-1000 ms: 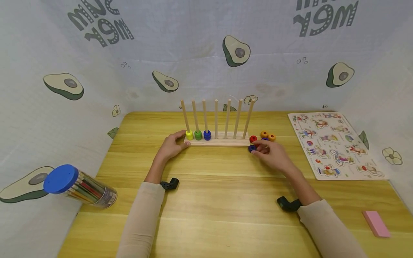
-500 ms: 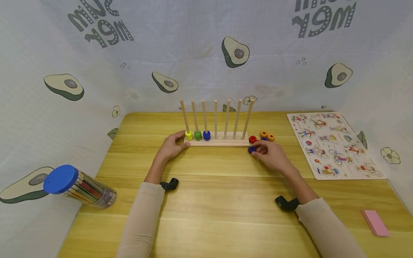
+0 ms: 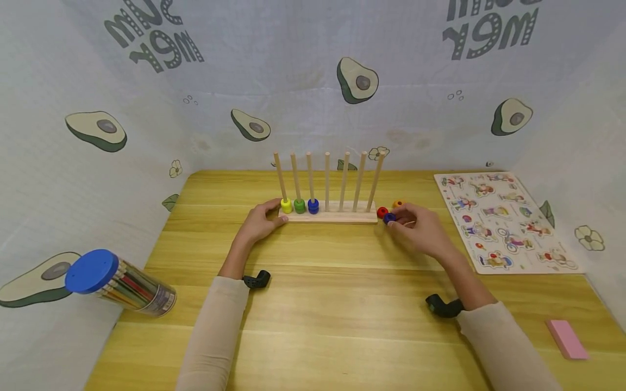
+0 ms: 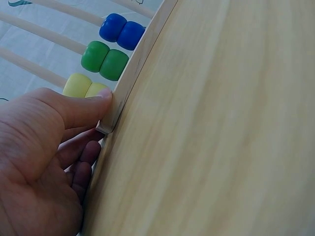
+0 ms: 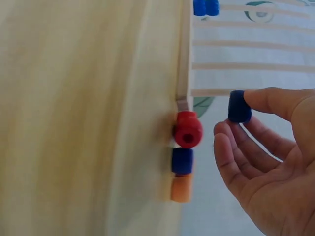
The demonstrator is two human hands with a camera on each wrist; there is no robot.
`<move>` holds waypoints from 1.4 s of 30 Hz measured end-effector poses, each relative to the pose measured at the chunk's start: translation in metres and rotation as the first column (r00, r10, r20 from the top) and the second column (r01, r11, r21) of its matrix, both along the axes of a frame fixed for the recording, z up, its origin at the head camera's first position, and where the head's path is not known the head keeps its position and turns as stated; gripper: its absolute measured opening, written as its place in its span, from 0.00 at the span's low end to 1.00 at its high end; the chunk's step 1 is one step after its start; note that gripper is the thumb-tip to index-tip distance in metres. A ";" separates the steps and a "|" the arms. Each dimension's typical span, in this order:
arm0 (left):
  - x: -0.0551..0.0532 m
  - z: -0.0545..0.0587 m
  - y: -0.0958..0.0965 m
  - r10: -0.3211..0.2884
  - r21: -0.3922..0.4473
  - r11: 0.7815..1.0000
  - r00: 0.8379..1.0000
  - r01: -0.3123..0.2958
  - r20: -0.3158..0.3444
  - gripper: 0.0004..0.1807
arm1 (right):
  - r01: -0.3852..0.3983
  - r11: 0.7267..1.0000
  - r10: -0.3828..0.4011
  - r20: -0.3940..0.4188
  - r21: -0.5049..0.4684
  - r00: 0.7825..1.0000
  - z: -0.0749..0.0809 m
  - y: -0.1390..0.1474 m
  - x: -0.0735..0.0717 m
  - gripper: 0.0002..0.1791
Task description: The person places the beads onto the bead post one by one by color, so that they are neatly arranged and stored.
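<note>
A wooden peg rack (image 3: 337, 216) with a row of upright pegs stands near the back of the table. Yellow beads (image 3: 286, 206), green beads (image 3: 299, 206) and blue beads (image 3: 313, 206) sit in pairs on its three leftmost pegs. My left hand (image 3: 259, 221) grips the rack's left end, thumb on the front of the base (image 4: 118, 98). Off the rack's right end, my right hand (image 3: 419, 231) pinches a dark blue bead (image 5: 239, 106) between thumb and fingers, raised above the table. Below it in the right wrist view are red beads (image 5: 188, 130), another dark blue bead (image 5: 182, 161) and an orange bead (image 5: 181, 189).
A picture puzzle board (image 3: 506, 222) lies at the right back. On the left stands a clear tub of pencils (image 3: 137, 288) with a blue lid. A pink block (image 3: 567, 339) lies at the right front. Printed cloth (image 3: 293, 81) hangs behind the table.
My right hand has lifted the dark blue bead off the table and shifted slightly right and back with it. The left hand has stayed on the rack's end.
</note>
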State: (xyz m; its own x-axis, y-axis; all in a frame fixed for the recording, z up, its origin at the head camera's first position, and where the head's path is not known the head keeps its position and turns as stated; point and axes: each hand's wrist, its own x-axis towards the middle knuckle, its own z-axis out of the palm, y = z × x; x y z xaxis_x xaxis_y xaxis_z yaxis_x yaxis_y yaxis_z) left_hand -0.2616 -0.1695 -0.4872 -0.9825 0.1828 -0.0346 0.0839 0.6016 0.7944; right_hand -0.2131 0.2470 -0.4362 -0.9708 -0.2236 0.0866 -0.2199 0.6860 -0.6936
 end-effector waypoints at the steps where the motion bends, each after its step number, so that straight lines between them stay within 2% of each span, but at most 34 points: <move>1: 0.000 0.000 0.000 -0.001 -0.002 1.000 1.000 0.001 -0.002 0.35 | 0.002 1.000 -0.002 -0.019 -0.003 1.000 0.003 0.001 0.000 0.19; 5: 0.000 -0.001 0.000 -0.004 -0.005 1.000 1.000 0.004 -0.011 0.35 | 0.018 0.999 -0.021 -0.065 -0.040 0.998 0.019 0.002 0.001 0.20; 12: 0.000 -0.001 0.000 0.000 -0.003 1.000 1.000 0.000 -0.013 0.35 | 0.007 0.995 -0.018 -0.116 -0.101 0.993 0.058 -0.005 0.005 0.22; 22: 0.000 -0.002 0.000 0.005 -0.014 1.000 1.000 -0.005 -0.007 0.34 | -0.055 0.985 0.014 -0.238 -0.166 0.971 0.096 -0.041 -0.005 0.18; 32: -0.001 -0.002 -0.001 -0.006 -0.019 1.000 1.000 0.005 -0.018 0.35 | -0.127 0.982 0.085 -0.275 -0.139 0.958 0.117 -0.082 -0.032 0.22; 42: 0.000 -0.001 -0.001 -0.006 -0.005 1.000 1.000 0.006 -0.012 0.35 | -0.138 0.986 0.106 -0.285 -0.094 0.953 0.124 -0.107 -0.050 0.21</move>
